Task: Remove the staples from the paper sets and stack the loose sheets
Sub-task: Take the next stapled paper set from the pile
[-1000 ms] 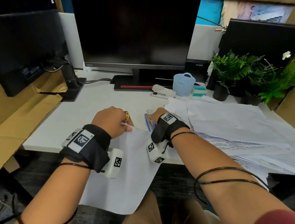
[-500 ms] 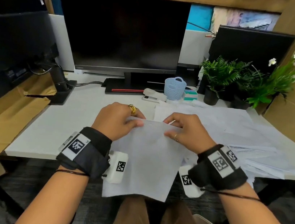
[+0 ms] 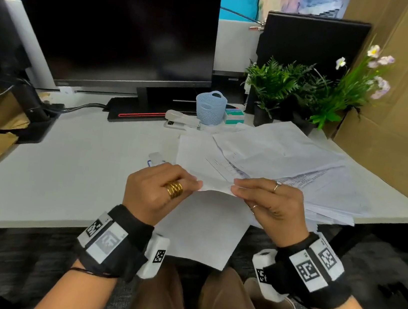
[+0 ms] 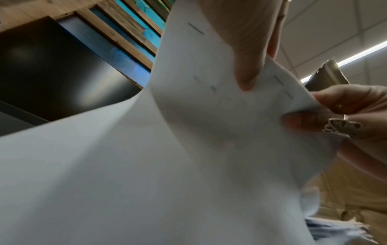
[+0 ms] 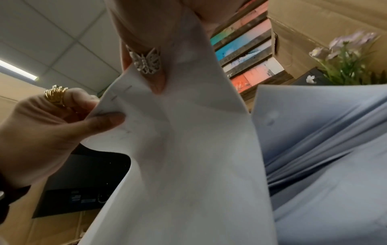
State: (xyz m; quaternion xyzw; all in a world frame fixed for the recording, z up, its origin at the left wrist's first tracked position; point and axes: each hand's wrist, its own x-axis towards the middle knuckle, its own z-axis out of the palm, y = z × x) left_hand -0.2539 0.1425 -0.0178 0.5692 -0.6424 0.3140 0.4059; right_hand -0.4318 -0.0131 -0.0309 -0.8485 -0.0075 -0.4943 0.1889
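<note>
White paper set (image 3: 203,222) pinched by both hands, print unreadable

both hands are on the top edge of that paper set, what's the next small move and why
Probably peel the top corners apart to bare a staple. The left hand and right hand each pinch the top edge of the paper set, and short staple marks still show near that edge. The staple remover lies untouched on the desk.
</note>
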